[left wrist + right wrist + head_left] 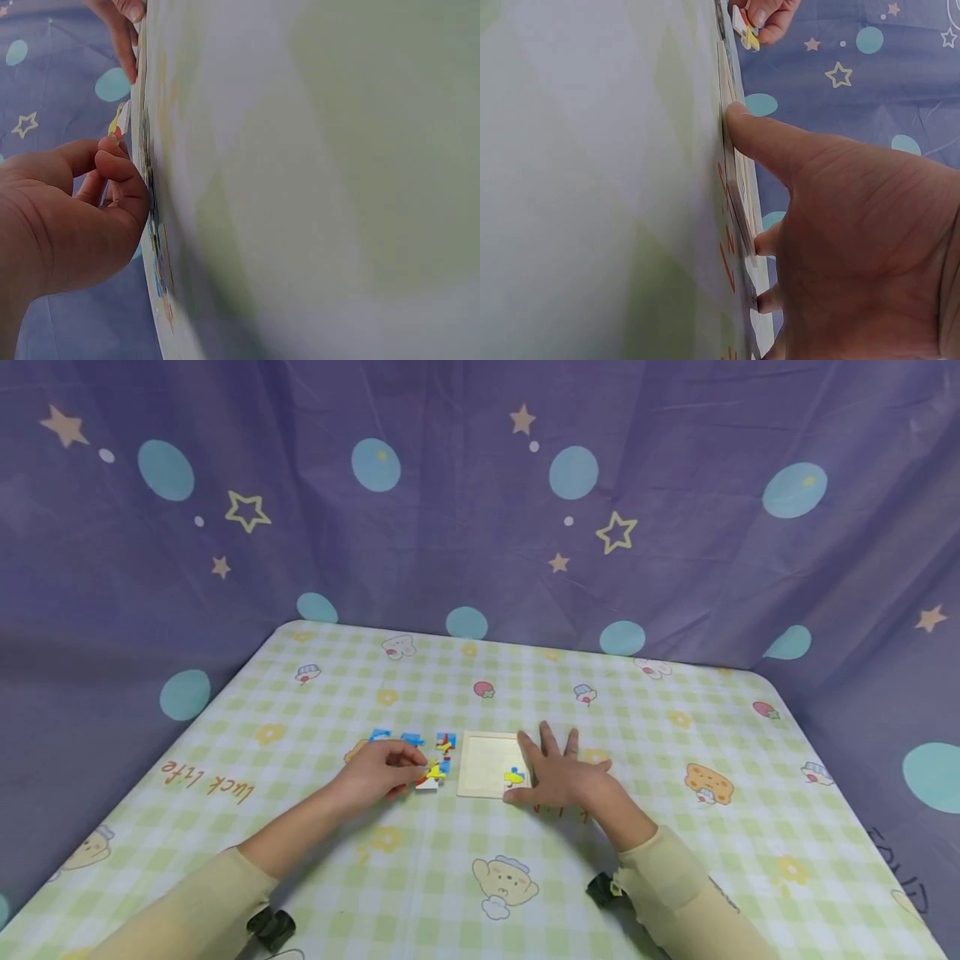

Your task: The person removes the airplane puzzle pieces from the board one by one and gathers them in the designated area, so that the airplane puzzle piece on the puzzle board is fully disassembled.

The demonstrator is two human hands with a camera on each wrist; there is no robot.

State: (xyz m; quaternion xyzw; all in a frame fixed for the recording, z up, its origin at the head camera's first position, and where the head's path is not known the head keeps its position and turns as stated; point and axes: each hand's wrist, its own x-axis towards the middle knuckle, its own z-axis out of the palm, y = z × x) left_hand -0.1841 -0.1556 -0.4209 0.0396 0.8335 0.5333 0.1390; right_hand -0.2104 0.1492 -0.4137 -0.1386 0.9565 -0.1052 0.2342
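Observation:
A jigsaw piece (432, 773) with yellow, red and white print is pinched between the thumb and fingers of my left hand (378, 767). In the left wrist view the same piece (117, 124) stands raised and tilted at the fingertips. To its right lies a shallow wooden puzzle tray (463, 767). A blue and yellow piece (513, 776) sits in the tray's lower right corner. My right hand (564, 777) is spread over the tray's right side, fingers extended. Its thumb touches the tray's near edge (729, 142) in the right wrist view.
Loose jigsaw pieces lie left of the tray, among them a blue one (381, 735), another blue one (411, 739) and a red and yellow one (446, 743). A checked cloth (645, 893) covers the table. A purple curtain (465, 560) hangs behind.

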